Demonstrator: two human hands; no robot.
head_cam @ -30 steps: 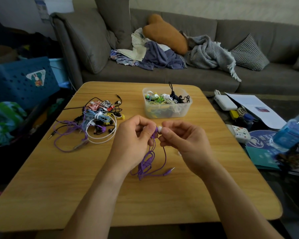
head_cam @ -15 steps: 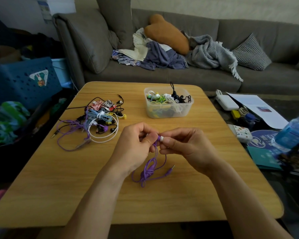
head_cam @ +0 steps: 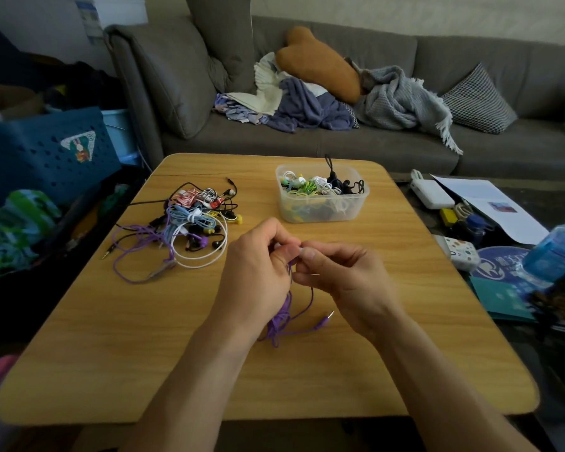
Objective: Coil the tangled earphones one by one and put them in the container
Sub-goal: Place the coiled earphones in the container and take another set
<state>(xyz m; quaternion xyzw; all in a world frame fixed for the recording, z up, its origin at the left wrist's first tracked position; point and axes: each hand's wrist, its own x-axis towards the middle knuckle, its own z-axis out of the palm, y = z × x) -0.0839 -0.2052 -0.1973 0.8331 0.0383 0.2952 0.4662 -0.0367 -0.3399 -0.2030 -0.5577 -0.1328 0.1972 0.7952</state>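
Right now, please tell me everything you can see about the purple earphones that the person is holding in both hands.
The purple earphones are a thin cable, rubbery looking, partly bunched. The upper end is pinched between the left hand and the right hand, where a small white tip shows at the fingertips. From there the cable hangs down in loose loops to the wooden table. Its plug, purple with a metal tip, lies on the table under the right wrist. The earbuds are mostly hidden by the fingers.
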